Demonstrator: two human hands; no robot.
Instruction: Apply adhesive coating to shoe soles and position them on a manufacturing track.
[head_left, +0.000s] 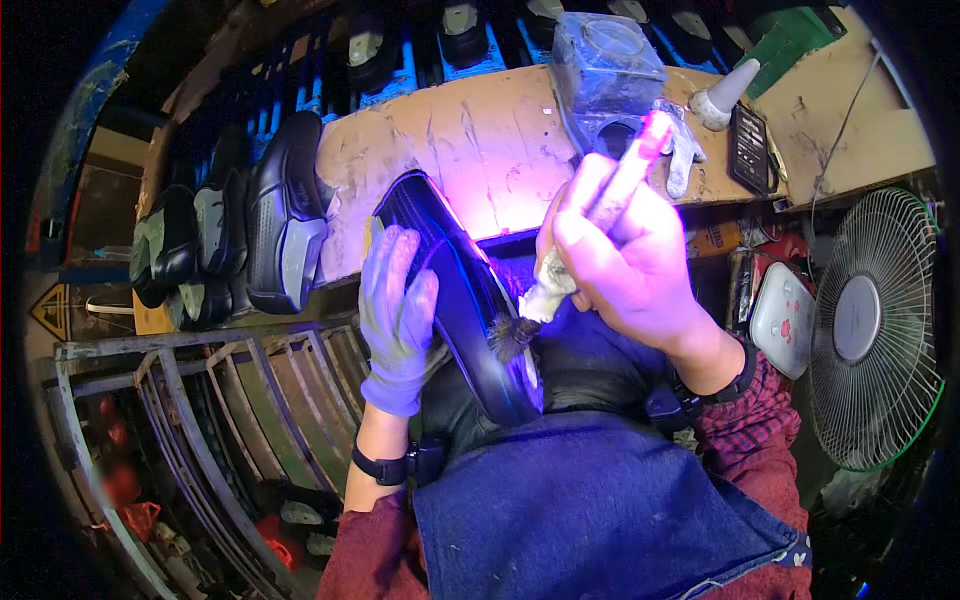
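A black shoe [455, 285] slants across my lap, its upper end near the bench edge and its lower end against my blue apron. My left hand [393, 300], in a pale, stained glove, grips the shoe's left side with the fingers along it. Bare and closed, my right hand [625, 255] holds a brush [545, 292] whose neck is crusted white. Its dark bristles point down and to the left, at the shoe's right edge. They appear to touch the shoe, though the exact contact is hard to make out.
Several black-and-grey shoes [285, 225] sit at the bench's left end. On the bench [420, 135] are a smeared, boxy container [607, 65], a glove [683, 155], a cone-tipped bottle [725, 95] and a black rectangular device [750, 150]. A fan [870, 325] stands right; a metal rack [215, 390] stands left.
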